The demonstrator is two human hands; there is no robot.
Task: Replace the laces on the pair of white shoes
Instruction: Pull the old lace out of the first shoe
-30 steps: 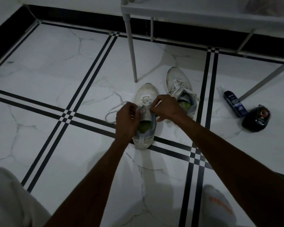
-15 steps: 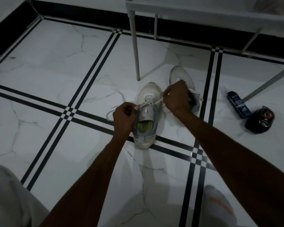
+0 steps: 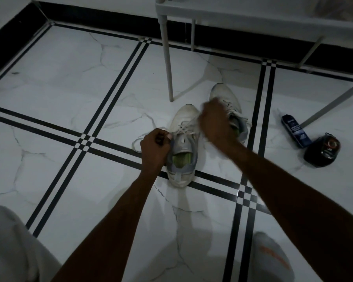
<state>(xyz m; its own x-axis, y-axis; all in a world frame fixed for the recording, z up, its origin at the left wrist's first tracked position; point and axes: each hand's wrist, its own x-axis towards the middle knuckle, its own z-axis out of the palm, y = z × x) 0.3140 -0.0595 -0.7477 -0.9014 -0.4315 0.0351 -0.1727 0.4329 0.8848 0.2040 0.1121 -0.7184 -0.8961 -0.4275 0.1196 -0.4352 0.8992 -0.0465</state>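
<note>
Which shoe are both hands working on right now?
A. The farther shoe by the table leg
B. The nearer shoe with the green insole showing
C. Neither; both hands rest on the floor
B: the left hand grips at the side of the nearer shoe while the right hand pulls its lace up.

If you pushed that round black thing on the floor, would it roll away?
Probably only a little. The round black thing looks domed, so it might rock or wobble. It seems to sit steady on the floor beside the dark blue bottle, so likely a flat base. On shiny tile, it may slide rather than roll.
</note>
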